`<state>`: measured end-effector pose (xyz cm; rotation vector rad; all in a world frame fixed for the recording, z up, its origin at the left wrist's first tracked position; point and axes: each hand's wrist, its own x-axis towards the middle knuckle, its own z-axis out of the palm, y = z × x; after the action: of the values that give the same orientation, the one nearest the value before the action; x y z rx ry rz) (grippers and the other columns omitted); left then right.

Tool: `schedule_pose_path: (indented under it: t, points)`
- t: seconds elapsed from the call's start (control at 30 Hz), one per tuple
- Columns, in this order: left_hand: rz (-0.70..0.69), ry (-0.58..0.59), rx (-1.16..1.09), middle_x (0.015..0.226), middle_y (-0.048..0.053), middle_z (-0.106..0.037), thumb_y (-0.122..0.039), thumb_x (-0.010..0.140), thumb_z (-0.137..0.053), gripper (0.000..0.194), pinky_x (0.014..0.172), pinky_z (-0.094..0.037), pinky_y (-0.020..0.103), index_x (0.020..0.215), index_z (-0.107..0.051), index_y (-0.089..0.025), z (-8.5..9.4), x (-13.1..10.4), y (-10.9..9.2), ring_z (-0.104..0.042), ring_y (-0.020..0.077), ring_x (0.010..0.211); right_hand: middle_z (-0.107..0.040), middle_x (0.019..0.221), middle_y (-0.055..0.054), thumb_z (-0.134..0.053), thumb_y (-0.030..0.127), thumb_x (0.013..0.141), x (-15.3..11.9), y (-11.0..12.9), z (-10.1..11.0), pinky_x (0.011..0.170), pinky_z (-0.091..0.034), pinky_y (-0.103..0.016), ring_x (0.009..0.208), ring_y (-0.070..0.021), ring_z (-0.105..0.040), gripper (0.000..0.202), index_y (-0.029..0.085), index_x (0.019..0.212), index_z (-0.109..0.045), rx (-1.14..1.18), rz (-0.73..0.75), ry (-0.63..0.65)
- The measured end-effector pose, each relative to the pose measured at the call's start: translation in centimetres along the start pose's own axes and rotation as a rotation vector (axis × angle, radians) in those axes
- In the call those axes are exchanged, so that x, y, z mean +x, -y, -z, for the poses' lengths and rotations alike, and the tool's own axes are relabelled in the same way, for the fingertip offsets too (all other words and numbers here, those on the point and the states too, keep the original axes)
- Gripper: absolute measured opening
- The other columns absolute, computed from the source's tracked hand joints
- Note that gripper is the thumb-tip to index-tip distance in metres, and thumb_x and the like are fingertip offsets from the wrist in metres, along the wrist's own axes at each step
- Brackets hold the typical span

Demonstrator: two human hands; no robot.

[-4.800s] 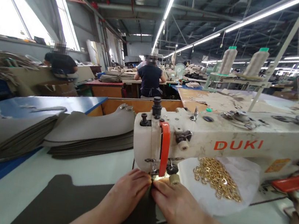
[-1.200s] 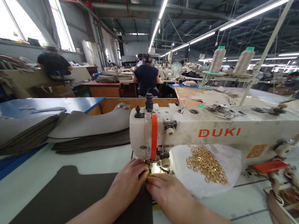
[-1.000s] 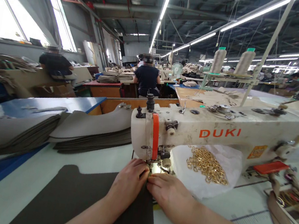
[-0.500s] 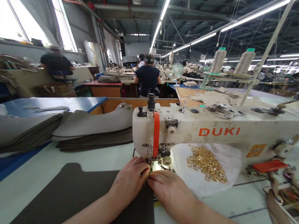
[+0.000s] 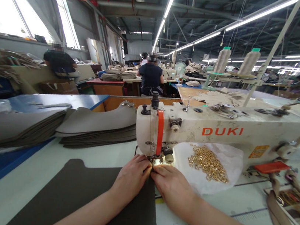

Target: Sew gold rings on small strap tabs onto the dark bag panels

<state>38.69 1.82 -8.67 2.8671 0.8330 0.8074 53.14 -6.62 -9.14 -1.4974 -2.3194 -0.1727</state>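
Observation:
A large dark grey-brown panel (image 5: 91, 193) of flat material lies on the pale table, its far edge running under the needle area of a white sewing machine (image 5: 187, 123). My left hand (image 5: 133, 175) rests over that edge with its fingers closed on the panel. Right beside it, my right hand (image 5: 170, 182) is bent inward, thumb and fingers pinched at the panel's right edge. The fingertips of both hands nearly meet just in front of the lit presser foot. Exactly what lies between the fingertips is mostly hidden.
Gold metal rings (image 5: 208, 163) lie heaped on a white plastic sheet (image 5: 232, 159) under the machine's arm. Stacked grey panels (image 5: 97, 127) stand to the left. At right, a tan strap (image 5: 280, 220) hangs by a tray of parts. Two co-workers sit farther back.
The camera view has shifted slightly, so the machine appears a little to the right. Both hands keep their hold by the needle; the panel has hardly moved.

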Motion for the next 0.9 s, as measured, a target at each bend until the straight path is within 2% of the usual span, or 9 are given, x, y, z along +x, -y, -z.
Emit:
schedule_pose_path:
  t: [0.53,0.9]
  points:
    - [-0.043,0.016,0.036,0.078,0.003,-0.066,-0.008,0.085,-0.052,0.02,0.081,-0.051,0.035,0.071,-0.061,-0.018,-0.21,0.0,0.1,-0.061,0.0201,0.081,-0.064,0.09,-0.01,-0.055,0.005,0.085,0.77,0.28,0.39,0.083,-0.046,-0.033,0.086,-0.0216,-0.058,0.011,0.009,0.091,-0.063,-0.085,0.008,0.097]
    - [-0.024,0.012,0.051,0.075,0.003,-0.065,-0.008,0.084,-0.054,0.019,0.077,-0.051,0.033,0.068,-0.061,-0.018,0.22,0.08,-0.19,-0.06,0.0198,0.078,-0.065,0.091,-0.01,-0.055,0.004,0.085,0.92,0.32,0.38,0.083,-0.046,-0.032,0.087,-0.0221,-0.059,0.012,0.009,0.092,-0.063,-0.1,0.009,0.117]
